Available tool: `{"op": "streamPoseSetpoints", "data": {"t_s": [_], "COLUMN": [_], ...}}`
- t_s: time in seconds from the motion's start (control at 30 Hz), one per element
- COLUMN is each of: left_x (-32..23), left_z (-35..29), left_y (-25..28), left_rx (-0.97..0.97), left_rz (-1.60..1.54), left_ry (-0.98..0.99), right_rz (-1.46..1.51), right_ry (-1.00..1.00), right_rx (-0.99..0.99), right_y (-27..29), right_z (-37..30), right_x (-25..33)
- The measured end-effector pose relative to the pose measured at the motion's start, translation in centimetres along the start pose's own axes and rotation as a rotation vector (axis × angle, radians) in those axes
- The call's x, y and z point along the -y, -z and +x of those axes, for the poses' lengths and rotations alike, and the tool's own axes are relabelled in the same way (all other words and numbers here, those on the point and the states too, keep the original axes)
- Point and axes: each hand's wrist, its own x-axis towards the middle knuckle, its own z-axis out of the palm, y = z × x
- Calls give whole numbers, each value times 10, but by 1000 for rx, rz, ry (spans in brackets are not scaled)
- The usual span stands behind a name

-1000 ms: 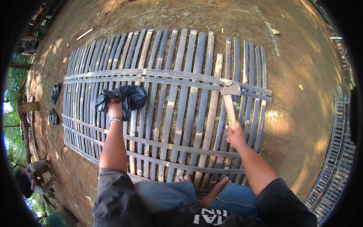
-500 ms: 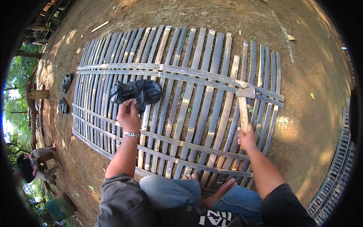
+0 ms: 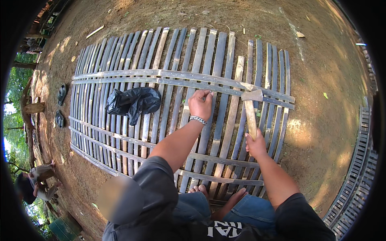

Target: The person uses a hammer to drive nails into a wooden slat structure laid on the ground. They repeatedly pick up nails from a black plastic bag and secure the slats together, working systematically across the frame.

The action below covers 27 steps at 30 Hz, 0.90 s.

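My right hand [image 3: 256,144] is closed around the wooden handle of a hatchet [image 3: 250,114], whose metal head is raised over the right end of a slatted panel [image 3: 225,76]. The panel lies flat on the ground, dark split-bamboo strips crossed by paired long strips with small fastener dots. My left hand [image 3: 200,105] is pinched over the far pair of cross strips, left of the hatchet head. Something tiny shows at its fingertips, too small to name. A crumpled black plastic bag [image 3: 134,102] rests on the slats to the left of that hand.
My bare feet [image 3: 237,195] are at the panel's near edge. A pair of dark sandals [image 3: 61,94] lies on the dirt at the left. Beyond them a person [image 3: 38,182] sits near a green drum [image 3: 64,229]. Another slatted panel [image 3: 352,176] lies at the far right.
My left hand has left the black bag and moved right, to the far cross strips. The hatchet stays held in my right hand, nearly in place. The whole view has shifted slightly.
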Motion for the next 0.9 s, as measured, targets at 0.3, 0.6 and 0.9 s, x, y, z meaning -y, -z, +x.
{"op": "streamPoseSetpoints", "data": {"t_s": [0.3,0.6,0.9], "left_x": [22,19,14], "left_z": [3,5,7], "left_y": [-39,-52,-53], "left_rx": [-179,-280,-315], "left_rz": [56,272,343], "left_ry": [-19,-67,-125], "right_rz": [16,8,0], "right_ry": [-13,1,-18], "right_rx": [-14,-6,15], "right_y": [4,2,2], "right_z": [-1,-1,-5], "right_x": [0,2,8]}}
